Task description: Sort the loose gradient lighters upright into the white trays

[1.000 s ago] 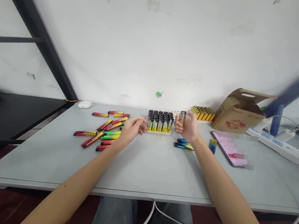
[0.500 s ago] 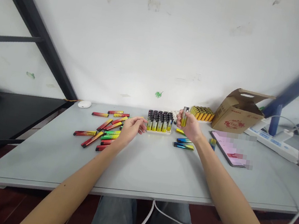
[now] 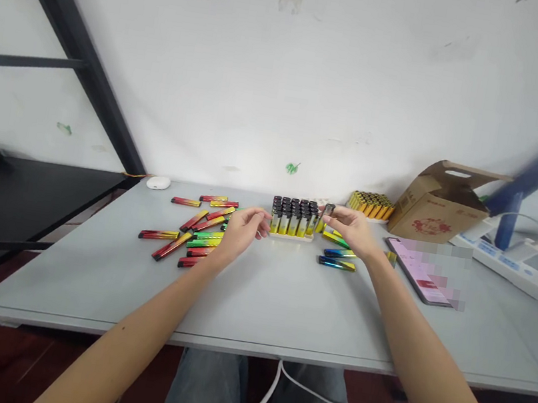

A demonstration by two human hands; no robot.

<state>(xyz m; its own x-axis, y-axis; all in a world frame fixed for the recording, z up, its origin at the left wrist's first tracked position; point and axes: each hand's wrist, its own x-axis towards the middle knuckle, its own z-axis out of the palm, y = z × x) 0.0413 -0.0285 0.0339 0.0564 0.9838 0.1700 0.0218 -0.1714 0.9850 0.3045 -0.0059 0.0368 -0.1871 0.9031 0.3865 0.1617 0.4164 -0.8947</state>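
A white tray (image 3: pixel 291 236) holds several rows of upright lighters (image 3: pixel 293 221) with black tops and silver-yellow bodies. My right hand (image 3: pixel 353 231) is closed on a single lighter (image 3: pixel 326 218), pinched between thumb and fingers, slightly tilted at the tray's right end. Whether that lighter touches the tray cannot be made out. Beside the tray's left end is my left hand (image 3: pixel 246 230), its fingers loosely curled and apart with nothing visible in them. Red-yellow lighters (image 3: pixel 171 245) and green ones (image 3: pixel 205 243) lie loose to the left. Blue-yellow lighters (image 3: pixel 336 263) lie below my right hand.
A second batch of upright yellow lighters (image 3: pixel 372 205) stands at the back right, beside an open cardboard box (image 3: pixel 442 210). Further right are a phone (image 3: pixel 417 271), a white power strip (image 3: pixel 507 264) and cables. A white earbud case (image 3: pixel 158 183) sits at the back left.
My right hand has moved left and slightly down, bringing its lighter from above the table to the tray's right end. My left hand stays by the tray's left end. The view has shifted slightly.
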